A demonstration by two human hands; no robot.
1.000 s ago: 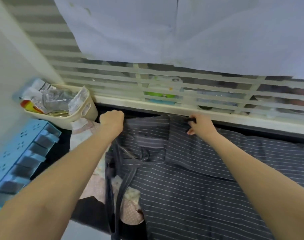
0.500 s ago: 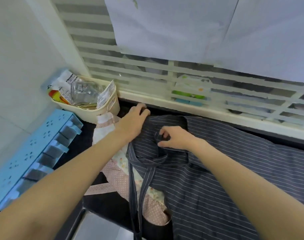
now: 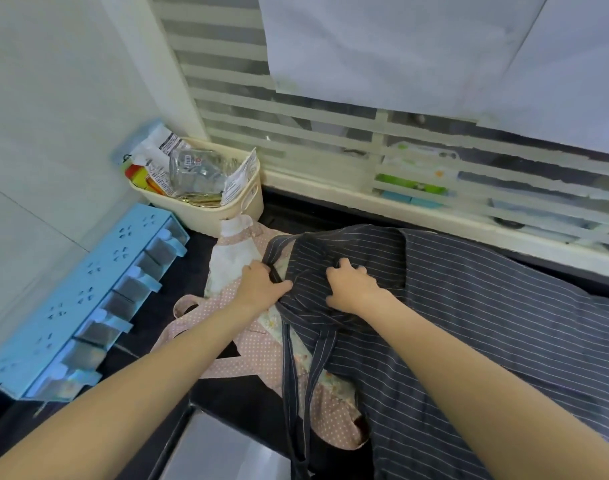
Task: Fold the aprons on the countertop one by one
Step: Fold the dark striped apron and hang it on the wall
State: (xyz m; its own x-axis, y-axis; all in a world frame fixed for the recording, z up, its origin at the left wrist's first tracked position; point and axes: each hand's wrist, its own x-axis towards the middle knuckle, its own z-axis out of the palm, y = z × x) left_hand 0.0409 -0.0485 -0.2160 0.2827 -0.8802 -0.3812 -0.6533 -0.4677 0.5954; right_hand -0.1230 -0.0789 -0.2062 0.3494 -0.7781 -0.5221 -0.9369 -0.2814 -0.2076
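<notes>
Striped apron [image 3: 469, 323] bunched under both hands, left hand [image 3: 261, 287] grip pinching its strap, right hand [image 3: 351, 285] grip clutching fabric

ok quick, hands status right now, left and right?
Left hand: gripping the striped apron at its left edge, over the pink dotted apron.
Right hand: fingers curled, bunching the striped apron's top.

left: cream basket [image 3: 206, 211], blue rack [image 3: 88, 292] block | rear: window ledge [image 3: 434, 216] | right: open striped apron [image 3: 503, 306]
</notes>
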